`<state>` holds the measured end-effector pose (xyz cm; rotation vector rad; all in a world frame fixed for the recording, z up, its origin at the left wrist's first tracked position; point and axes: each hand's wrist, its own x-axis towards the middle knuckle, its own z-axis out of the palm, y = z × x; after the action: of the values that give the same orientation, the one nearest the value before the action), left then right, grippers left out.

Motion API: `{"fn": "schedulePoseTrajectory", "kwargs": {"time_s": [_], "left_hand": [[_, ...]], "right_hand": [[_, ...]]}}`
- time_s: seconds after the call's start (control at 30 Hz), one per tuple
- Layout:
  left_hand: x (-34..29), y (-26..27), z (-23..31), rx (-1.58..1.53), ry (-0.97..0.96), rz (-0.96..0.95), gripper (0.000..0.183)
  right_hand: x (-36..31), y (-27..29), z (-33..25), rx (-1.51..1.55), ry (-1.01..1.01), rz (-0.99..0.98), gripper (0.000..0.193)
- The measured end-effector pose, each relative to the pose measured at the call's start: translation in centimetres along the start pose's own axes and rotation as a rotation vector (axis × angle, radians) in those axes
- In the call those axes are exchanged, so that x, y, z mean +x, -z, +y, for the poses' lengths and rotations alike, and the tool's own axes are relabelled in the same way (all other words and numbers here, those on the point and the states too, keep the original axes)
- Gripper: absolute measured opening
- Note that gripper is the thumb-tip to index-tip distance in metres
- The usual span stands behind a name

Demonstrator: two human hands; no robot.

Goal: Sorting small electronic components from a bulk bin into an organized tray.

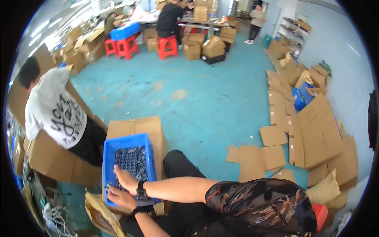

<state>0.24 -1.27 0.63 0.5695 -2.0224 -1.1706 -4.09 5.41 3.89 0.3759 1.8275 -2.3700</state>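
Note:
Both my hands are over a blue plastic bin (148, 148) at the lower left. In it lie many small dark parts (134, 158), some seemingly in rows; their kind is too small to make out. My right hand (127, 181), with a dark watch on its wrist, reaches over the bin with its fingers stretched out. Just below it, my left hand (121, 197), with a dark band at the wrist, is curled at the bin's near end. Small dark pieces show at its fingertips, and the fingers look closed on them.
The bin rests on a cardboard box (134, 125). At left a person in a white shirt (57, 106) stands beside large cartons. Flattened cardboard (252, 160) lies at right along the wall. Red stools (167, 47), boxes and other people are at the back.

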Motion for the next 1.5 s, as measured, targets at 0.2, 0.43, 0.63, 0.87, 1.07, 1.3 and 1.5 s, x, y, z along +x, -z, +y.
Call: {"fn": "schedulePoseTrajectory", "kwargs": {"time_s": [0.2,0.43,0.63,0.87,1.07,1.3,1.5], "left_hand": [[-0.6,-0.8,2.7,-0.226,-0.017,-0.176,0.04],[1.4,-0.5,0.8,-0.466,0.257,-0.094,0.049],[-1.2,1.8,5.3,-0.655,0.734,-0.365,0.046],[-0.9,1.7,2.2,-1.097,1.253,-0.637,0.048],[0.6,2.3,2.9,-1.127,1.438,-0.546,0.048],[0.8,2.7,5.2,-0.676,1.072,-0.597,0.063],[0.1,3.9,4.3,-0.922,1.196,-0.502,0.044]], "right_hand": [[0.1,2.3,-2.5,0.12,-0.28,-0.052,0.069],[0.5,2.3,-2.4,0.387,-0.496,-0.09,0.06],[1.3,3.0,-3.5,0.528,-0.433,-0.097,0.058],[0.3,3.1,-4.8,0.588,-0.209,-0.191,0.06],[0.0,2.1,-3.7,0.198,0.225,-0.196,0.064],[2.4,4.7,-2.7,0.159,-0.076,-0.063,0.054],[3.0,4.9,-2.5,0.411,-0.213,-0.08,0.03]]}}
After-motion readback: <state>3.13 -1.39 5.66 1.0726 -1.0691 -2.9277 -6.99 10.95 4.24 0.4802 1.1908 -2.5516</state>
